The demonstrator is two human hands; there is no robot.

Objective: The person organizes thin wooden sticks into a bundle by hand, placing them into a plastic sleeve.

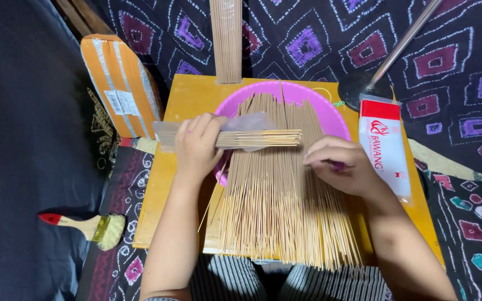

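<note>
My left hand [196, 146] grips a small bundle of thin tan sticks [263, 138] lying crosswise, partly inside a clear plastic sleeve [165, 134]. My right hand [338, 164] rests with fingers curled on a large fanned pile of the same sticks [277, 212], pinching at a few of them. The pile lies over a pink round tray [333, 120] and a low yellow wooden table [188, 95], its ends reaching my lap.
A red-and-white packet [385, 147] lies at the table's right. An orange wrapped package [121, 83] leans at the left. A paintbrush with red-tipped handle [87, 226] lies on the floor. Another stick bundle [227, 39] and a metal pole with dark base [375, 75] stand behind.
</note>
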